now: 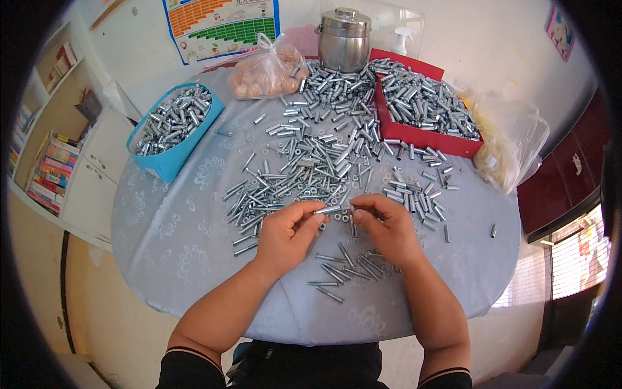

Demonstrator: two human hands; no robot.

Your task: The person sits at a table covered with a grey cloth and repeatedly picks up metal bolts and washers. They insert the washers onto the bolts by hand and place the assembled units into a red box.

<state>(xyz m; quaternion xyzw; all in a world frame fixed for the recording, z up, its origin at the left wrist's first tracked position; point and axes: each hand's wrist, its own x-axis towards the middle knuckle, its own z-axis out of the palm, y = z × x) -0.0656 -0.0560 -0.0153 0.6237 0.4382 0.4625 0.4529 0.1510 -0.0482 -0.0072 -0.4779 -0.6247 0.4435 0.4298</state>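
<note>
Over the middle of the table, my left hand [285, 236] pinches a silver metal sleeve anchor [332, 209], held roughly level. My right hand [389, 228] is closed at the other end of it, thumb and forefinger together; whatever small part sits in that pinch is too small to name. Loose bolts [350, 269] lie between my forearms. Just beyond my fingers spreads a heap of long bolts, nuts and washers [304, 170]. Short metal sleeves [418, 198] are scattered beyond my right hand.
A blue box [173, 162] full of metal anchors stands at the left. At the back are a tied bag of round brown items [265, 71], a steel pot [345, 42] and a red box [431, 141] full of anchors. A clear plastic bag [508, 139] lies at the right edge.
</note>
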